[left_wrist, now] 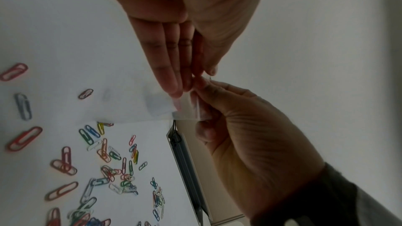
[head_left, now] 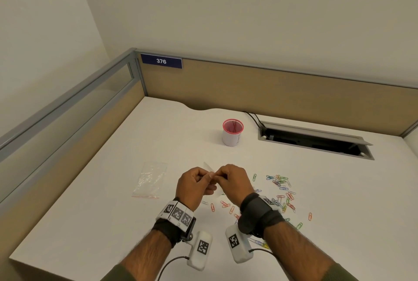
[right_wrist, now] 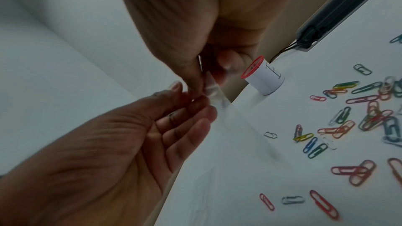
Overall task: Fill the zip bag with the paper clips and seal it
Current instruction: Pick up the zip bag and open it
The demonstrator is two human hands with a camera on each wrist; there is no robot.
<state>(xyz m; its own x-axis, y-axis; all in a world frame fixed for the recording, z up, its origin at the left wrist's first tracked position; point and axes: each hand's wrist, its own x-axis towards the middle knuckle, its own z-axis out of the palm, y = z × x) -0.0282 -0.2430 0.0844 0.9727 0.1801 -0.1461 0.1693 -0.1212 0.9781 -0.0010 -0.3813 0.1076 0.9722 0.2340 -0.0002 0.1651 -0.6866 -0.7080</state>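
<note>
The zip bag (head_left: 210, 175) is held up above the white desk (head_left: 113, 190), between the two hands, and looks clear and empty; no clip shows inside it. The left hand (head_left: 194, 184) pinches one edge of its mouth between thumb and fingertips, its other fingers fairly straight in the left wrist view. The right hand (head_left: 234, 181) pinches the opposite edge, its fingers curled around the plastic. The two hands nearly touch at the bag's top.

The paper clips (head_left: 281, 190) lie loose on the desk, below and to the right of the hands: a dense cluster to the right, with strays toward the near edge. They come in red, blue, green, yellow, white and orange; they number several dozen, too many and too overlapped to count exactly.

One second clear bag (head_left: 150, 179) lies flat on the desk to the left of the hands, with a red strip along its near edge. What it contains cannot be told.

One small white cup (head_left: 232, 132) with a red rim stands upright farther back; its inside looks red, and its contents cannot be made out. To its right sits one open cable tray (head_left: 316, 140) set into the desk, with dark cables running in.
</note>
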